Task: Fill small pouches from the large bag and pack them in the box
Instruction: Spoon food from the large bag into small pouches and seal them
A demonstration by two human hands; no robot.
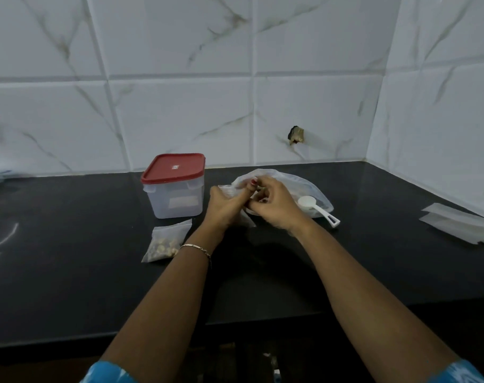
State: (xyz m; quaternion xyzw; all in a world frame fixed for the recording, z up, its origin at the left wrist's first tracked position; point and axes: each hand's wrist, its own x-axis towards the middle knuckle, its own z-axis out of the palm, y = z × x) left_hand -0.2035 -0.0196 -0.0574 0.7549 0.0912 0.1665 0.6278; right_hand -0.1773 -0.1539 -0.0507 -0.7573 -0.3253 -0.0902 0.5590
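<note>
Two hands, left hand and right hand, are pinching a small pouch; left of them, the box is showing an illegible lid label.

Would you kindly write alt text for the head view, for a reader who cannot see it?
The left hand and right hand pinch a small clear pouch over a black counter, before the large bag with a white scoop on it. A red-lidded box stands left, a filled pouch near it; empty pouches lie far right.
</note>
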